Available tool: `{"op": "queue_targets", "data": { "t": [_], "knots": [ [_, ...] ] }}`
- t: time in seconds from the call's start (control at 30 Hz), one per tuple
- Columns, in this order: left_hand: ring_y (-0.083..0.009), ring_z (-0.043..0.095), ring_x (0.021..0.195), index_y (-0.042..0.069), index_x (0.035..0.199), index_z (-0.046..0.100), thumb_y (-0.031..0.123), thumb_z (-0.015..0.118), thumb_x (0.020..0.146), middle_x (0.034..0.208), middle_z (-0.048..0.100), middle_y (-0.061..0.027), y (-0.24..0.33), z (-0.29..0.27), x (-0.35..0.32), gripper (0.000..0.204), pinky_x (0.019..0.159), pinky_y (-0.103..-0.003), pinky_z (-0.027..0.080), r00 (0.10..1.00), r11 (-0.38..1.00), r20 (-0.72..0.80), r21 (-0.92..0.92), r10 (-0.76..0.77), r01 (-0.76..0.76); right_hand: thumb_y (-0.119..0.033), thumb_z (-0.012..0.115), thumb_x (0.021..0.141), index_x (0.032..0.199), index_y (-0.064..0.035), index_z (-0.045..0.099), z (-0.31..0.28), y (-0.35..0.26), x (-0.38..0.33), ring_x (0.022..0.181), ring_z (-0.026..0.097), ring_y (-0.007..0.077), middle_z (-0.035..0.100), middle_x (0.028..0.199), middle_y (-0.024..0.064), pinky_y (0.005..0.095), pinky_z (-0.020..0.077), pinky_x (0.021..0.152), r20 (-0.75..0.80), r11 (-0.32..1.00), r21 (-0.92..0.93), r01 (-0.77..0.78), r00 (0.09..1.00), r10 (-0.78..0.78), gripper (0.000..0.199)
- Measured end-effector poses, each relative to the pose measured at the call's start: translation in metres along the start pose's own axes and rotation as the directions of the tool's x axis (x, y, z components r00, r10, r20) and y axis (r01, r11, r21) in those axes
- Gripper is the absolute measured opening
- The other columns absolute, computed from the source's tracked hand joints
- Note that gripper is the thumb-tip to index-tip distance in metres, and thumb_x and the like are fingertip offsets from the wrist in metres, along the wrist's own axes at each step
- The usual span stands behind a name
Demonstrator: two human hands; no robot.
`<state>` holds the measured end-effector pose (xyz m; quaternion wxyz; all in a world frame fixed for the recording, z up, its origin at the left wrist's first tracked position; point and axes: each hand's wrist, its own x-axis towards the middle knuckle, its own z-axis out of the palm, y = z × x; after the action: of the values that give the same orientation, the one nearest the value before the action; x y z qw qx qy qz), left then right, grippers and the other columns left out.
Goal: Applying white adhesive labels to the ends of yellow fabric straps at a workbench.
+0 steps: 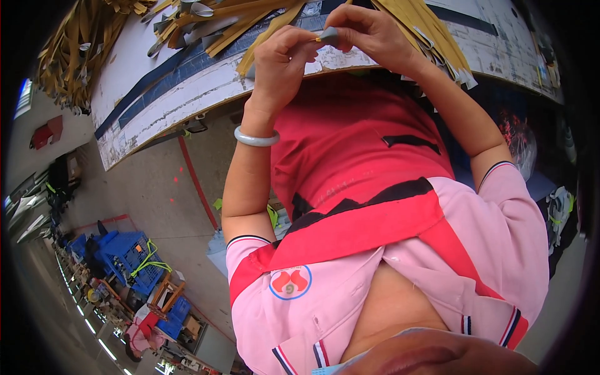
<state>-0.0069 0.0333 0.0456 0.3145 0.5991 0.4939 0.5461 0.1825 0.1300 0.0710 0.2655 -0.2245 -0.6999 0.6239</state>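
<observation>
My left hand, with a pale bangle on its wrist, is closed in a pinch at the yellow tip of a small grey cloth piece. My right hand pinches the grey body of that same piece from the other side. Both hands are above the front edge of a worn white table. Beside my left hand lies a mustard-yellow strip. More mustard strips with pale ends lie by my right wrist.
A thick bundle of mustard strips hangs at the table's left end. Dark blue bands run along the tabletop. Under the table on the right is a clear plastic bag. Blue crates and another person are farther off at left.
</observation>
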Motion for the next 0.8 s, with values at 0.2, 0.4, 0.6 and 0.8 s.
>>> {"op": "queue_targets", "data": {
  "t": [0.2, 0.4, 0.6, 0.8],
  "knots": [
    [-0.0111, 0.065, 0.07, -0.003, 0.092, 0.064, -0.008, 0.065, 0.087, 0.083, 0.064, -0.0045, 0.0, 0.004, -0.001, 0.007, 0.064, -0.023, 0.05, 0.989, 0.954, 0.043, 0.261, 0.14, -0.147, -0.028, 0.061, 0.1, 0.088, -0.0044, 0.064, -0.007, -0.001, 0.003, 0.069, 0.059, 0.0067, 0.063, 0.076, -0.0003, 0.0214, 0.0493, 0.061, 0.103, 0.983, -0.02, -0.184, 0.977, 0.186, 0.026],
    [-0.0129, 0.065, 0.07, -0.003, 0.089, 0.06, -0.008, 0.064, 0.088, 0.077, 0.058, -0.0023, -0.007, -0.007, -0.005, 0.007, 0.062, -0.023, 0.049, 0.983, 0.955, -0.086, 0.265, 0.16, -0.132, -0.024, 0.062, 0.099, 0.081, -0.0057, 0.06, -0.018, 0.016, 0.01, 0.062, 0.056, 0.0065, 0.06, 0.07, -0.0012, 0.0217, 0.0471, 0.057, -0.039, 0.986, -0.049, -0.157, 0.987, 0.155, 0.025],
    [-0.0163, 0.07, 0.086, 0.0, 0.117, 0.059, 0.006, 0.06, 0.098, 0.107, 0.066, -0.0139, -0.018, -0.118, -0.031, 0.02, 0.068, -0.027, 0.059, 0.711, 0.975, -0.703, 0.14, -0.025, 0.172, -0.024, 0.064, 0.098, 0.082, -0.0062, 0.062, -0.096, 0.008, -0.036, 0.063, 0.056, 0.0076, 0.061, 0.074, 0.0001, 0.0229, 0.0469, 0.057, -0.367, 0.944, -0.105, -0.312, 0.894, 0.255, 0.024],
    [-0.014, 0.065, 0.081, 0.0, 0.103, 0.066, 0.001, 0.063, 0.094, 0.105, 0.065, -0.0076, -0.019, -0.033, -0.039, 0.01, 0.072, -0.025, 0.054, 0.948, 0.987, -0.298, 0.08, -0.109, 0.139, -0.013, 0.071, 0.088, 0.089, -0.0003, 0.063, -0.117, 0.01, -0.065, 0.073, 0.06, 0.01, 0.062, 0.078, 0.0055, 0.024, 0.0483, 0.066, -0.12, 0.407, -0.908, 0.102, 0.867, -0.484, 0.016]
  ]
}}
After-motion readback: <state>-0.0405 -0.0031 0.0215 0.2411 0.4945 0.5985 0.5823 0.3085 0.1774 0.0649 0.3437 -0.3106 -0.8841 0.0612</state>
